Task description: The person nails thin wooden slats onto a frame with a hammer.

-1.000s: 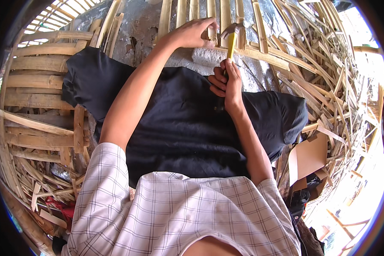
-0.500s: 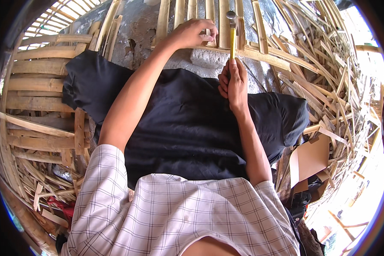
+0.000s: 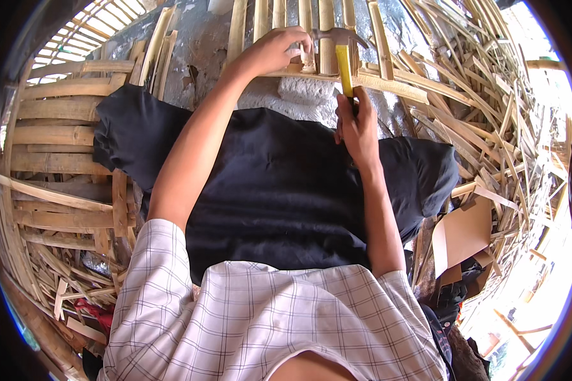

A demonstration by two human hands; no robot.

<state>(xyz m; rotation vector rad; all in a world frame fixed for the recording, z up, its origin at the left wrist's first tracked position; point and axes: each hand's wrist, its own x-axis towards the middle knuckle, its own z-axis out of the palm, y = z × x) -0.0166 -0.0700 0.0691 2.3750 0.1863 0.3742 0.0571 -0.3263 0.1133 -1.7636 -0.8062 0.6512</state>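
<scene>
My right hand (image 3: 361, 129) is wrapped round the lower grip of a claw hammer (image 3: 344, 63) with a yellow handle. Its dark metal head lies crosswise over the bamboo slats. Beside the hammer head, my left hand (image 3: 274, 51) rests at the near ends of the slats, thumb and fingers pinched together. Whatever sits between those fingertips is too small to make out. Several upright bamboo slats (image 3: 327, 54) run away from me, joined to a bamboo crosspiece (image 3: 388, 87) along their near ends. A pale stone block (image 3: 307, 90) lies under the crosspiece.
Black cloth (image 3: 279, 184) covers my legs. A heap of split bamboo strips (image 3: 489, 114) fills the right side, with a cardboard piece (image 3: 462, 236) nearer me. On the left stands a bamboo slat structure (image 3: 57, 136).
The hammer has turned, so its head now shows side-on instead of end-on, and my right hand has dropped slightly nearer. My left hand stays pinched at the slats, a little further left in view.
</scene>
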